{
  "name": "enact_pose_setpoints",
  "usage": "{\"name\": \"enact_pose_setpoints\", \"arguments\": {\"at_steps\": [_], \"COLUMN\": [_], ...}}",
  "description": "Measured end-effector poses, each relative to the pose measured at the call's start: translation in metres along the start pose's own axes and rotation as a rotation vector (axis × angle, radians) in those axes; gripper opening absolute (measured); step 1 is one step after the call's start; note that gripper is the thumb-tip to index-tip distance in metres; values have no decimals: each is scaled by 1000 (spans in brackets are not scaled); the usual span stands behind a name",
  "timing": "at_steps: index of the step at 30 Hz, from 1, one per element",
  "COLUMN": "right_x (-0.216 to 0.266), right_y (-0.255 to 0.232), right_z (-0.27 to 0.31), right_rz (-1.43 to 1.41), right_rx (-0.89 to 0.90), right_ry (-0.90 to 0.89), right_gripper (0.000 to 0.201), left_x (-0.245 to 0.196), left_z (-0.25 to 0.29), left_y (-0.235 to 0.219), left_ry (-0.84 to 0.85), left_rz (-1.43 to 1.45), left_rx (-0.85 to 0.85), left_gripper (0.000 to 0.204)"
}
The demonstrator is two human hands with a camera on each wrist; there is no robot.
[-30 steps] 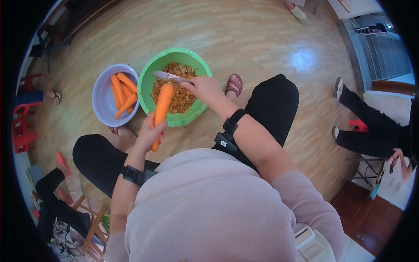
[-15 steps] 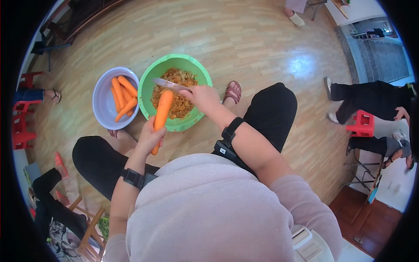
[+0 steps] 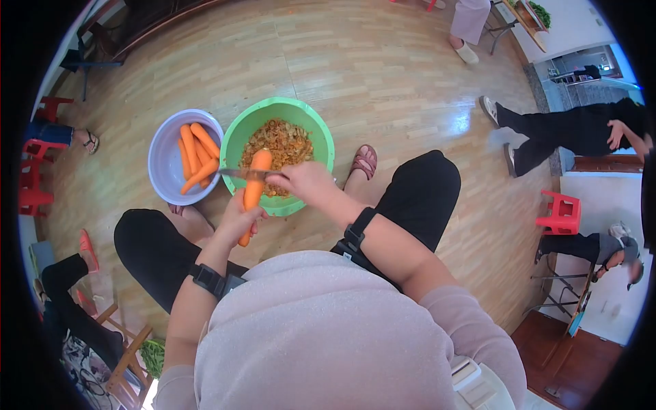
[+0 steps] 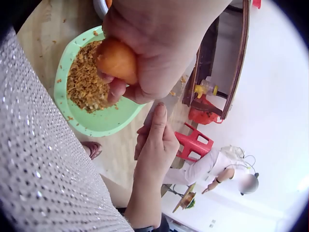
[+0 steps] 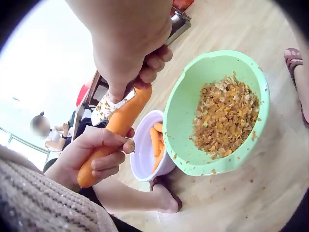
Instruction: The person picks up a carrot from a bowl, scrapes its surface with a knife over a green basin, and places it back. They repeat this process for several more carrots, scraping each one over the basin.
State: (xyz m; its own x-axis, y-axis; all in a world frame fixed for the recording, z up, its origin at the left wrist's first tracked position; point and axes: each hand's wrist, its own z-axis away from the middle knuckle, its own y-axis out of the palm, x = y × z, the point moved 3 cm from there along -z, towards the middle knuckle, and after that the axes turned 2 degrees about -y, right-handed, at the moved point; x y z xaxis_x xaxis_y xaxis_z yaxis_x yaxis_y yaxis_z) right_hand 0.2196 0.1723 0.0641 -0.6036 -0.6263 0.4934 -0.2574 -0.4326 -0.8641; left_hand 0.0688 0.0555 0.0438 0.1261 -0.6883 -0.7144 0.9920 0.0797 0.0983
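The left hand point(image 3: 238, 216) grips the lower part of a large orange carrot point(image 3: 253, 193), its upper end leaning over the near rim of a green basin point(image 3: 325, 137). The right hand point(image 3: 308, 183) holds a knife point(image 3: 236, 173) by its handle, the blade lying across the carrot. In the right wrist view the blade point(image 5: 108, 107) touches the carrot point(image 5: 126, 115) close to the right hand's fingers, with orange bits stuck on it. Chopped orange and pale bits point(image 5: 226, 116) cover the basin's bottom. The left wrist view shows the carrot's end point(image 4: 117, 60) poking out of the left fist.
A lavender basin point(image 3: 158, 160) with several carrots stands left of the green one, almost against it. The person's knees flank the work, with sandalled feet point(image 3: 364, 162) near the basins. Red stools point(image 3: 562, 213) and other people are at the sides.
The knife has moved down along the carrot, from near its top to lower across it, with the right hand. The view has shifted, and the basins appear slightly lower.
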Motion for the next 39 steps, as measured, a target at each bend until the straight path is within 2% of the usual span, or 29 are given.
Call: {"name": "enact_pose_setpoints", "arguments": {"at_steps": [2,4,8,9,12,14,16,19,23,26,29,31,33,35,36,38,39], "right_x": [-15,-36,-44,-36,-11,2,11,-7,-48,-34,-12,6,16,8,-2,-35,-38], "right_y": [1,0,6,5,-6,3,1,1,11,4,-5,-1,8,12,11,14,15], "right_z": [-2,-3,-1,0,3,6,10,5,1,3,4,4,8,7,3,-5,-1], "right_rz": [13,99,112,60,-53,-32,-7,-9,20,-13,-30,-21,23,-68,-117,-16,-25], "right_rx": [-48,-88,-86,-134,-225,-183,-28,-117,-91,-126,-160,-58,6,-18,-42,-12,1], "right_ry": [34,187,210,194,103,-70,-21,53,203,216,144,39,-66,-70,50,205,198], "right_gripper": [48,51,51,50,47,45,45,47,48,48,47,44,39,34,39,42,42], "left_x": [2,-2,-2,1,14,17,10,9,9,1,20,20,20,13,11,15,15], "left_z": [-2,2,3,2,-8,-12,-5,-3,-1,-2,-14,-15,-14,-7,-5,-2,-1], "left_y": [-2,1,-1,-1,-6,-7,-4,-4,0,-3,-10,-12,-9,-7,-7,-8,-7], "left_ry": [22,8,28,48,20,11,-8,9,41,26,60,58,67,28,3,-33,-32], "left_rz": [-2,-41,-54,-52,-82,-67,-63,-76,-92,-157,-176,-208,-193,-168,-157,-137,-134], "left_rx": [-39,-36,-39,-30,-141,-117,-84,-68,-50,-90,-131,-133,-155,-127,-112,-108,-73], "left_gripper": [52,52,52,52,49,50,52,50,51,48,39,37,45,46,45,45,45]}}
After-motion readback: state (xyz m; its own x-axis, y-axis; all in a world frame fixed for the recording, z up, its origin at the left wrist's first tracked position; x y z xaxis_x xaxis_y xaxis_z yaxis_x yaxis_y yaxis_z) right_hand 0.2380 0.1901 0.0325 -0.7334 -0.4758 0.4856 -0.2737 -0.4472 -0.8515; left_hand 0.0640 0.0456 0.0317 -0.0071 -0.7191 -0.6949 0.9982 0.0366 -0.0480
